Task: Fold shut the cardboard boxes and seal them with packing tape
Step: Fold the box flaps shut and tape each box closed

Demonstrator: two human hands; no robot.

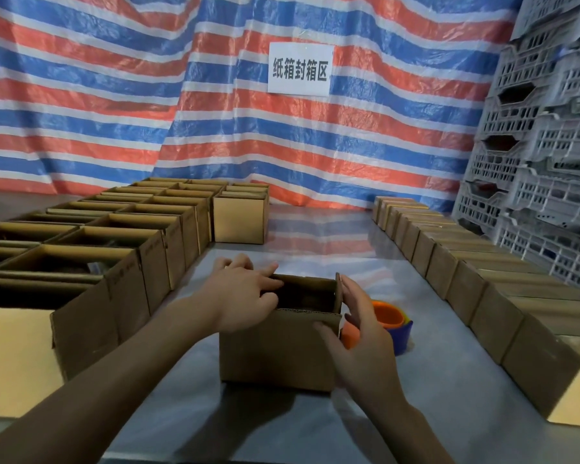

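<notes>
At lower centre of the frame, the open cardboard box (pixel 278 349) stands on the table (pixel 349 259). The left hand (pixel 245 293) curls its fingers over the box's left rim, gripping it. The right hand (pixel 359 333) presses straight fingers against the upright right flap (pixel 338 293) (tape dispenser (pixel 394 326) just behind it).

Across the whole top of your frame hangs a wrinkled tarpaulin (pixel 114 95) in red, blue and white stripes, standing in for a wall. At upper centre, a white paper sign (pixel 300 68) with black Chinese characters is fixed to it. Down the right edge you see grey slotted plastic crates (pixel 543 162) stacked high. Below, the grey table (pixel 315 229) is glossy and mirrors the stripes.
</notes>
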